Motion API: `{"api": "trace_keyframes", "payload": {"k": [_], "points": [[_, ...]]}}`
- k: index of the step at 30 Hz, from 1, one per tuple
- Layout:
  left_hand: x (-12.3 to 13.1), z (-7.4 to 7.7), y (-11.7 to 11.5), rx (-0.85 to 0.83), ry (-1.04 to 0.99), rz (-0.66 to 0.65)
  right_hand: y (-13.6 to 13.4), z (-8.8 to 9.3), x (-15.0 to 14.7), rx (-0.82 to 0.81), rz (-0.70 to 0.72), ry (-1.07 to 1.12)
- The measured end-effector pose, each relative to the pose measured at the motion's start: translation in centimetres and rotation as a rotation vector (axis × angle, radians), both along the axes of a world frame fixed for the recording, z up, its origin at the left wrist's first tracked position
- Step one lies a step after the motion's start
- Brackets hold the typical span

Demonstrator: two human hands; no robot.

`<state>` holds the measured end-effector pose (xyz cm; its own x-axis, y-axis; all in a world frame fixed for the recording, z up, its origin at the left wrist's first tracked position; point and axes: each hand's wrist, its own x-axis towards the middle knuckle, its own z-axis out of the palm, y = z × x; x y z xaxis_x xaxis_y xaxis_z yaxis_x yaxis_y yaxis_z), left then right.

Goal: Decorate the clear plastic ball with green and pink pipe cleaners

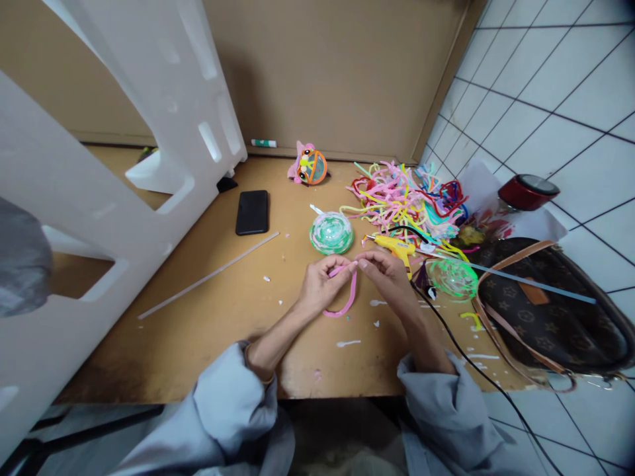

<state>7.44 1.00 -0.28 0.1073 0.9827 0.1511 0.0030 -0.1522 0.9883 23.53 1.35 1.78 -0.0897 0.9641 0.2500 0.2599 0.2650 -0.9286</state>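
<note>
A pink pipe cleaner (347, 301) bent into a loop hangs between both hands over the wooden table (208, 330). My left hand (320, 284) pinches one end of it. My right hand (389, 274) pinches the other end, fingertips nearly touching the left ones. Just beyond the hands lies a green-and-white half dome (331, 233). A yellow glue gun (397, 246) lies behind my right hand, and a second green dome (452, 277) sits to its right.
A heap of coloured pipe cleaners (407, 198) fills the back right. A black phone (252, 211), a glue stick (208, 276), a pink-and-orange toy (308, 165), a brown handbag (550, 311) and a white panel (99, 198) at left surround the work area.
</note>
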Motion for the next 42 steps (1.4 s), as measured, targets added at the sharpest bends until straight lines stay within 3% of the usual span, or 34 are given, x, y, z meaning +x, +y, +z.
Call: {"api": "trace_keyframes", "payload": {"k": [3,16,25,33,42], "points": [[-0.02,-0.1,-0.02,0.001,0.008,0.001,0.05,-0.13,-0.02,-0.008,0.029,-0.03],[0.07,-0.2,0.01,0.006,0.017,0.022,0.32,-0.19,0.18,-0.135,-0.02,0.275],[0.12,-0.08,0.02,-0.009,0.004,0.011,-0.02,0.67,0.0,-0.15,0.043,0.151],[0.12,-0.41,0.14,0.011,0.009,0.014,0.24,0.11,0.06,-0.128,-0.097,0.294],[0.0,-0.6,0.12,0.028,0.021,-0.005,0.21,0.21,0.07,-0.221,0.047,0.211]]}}
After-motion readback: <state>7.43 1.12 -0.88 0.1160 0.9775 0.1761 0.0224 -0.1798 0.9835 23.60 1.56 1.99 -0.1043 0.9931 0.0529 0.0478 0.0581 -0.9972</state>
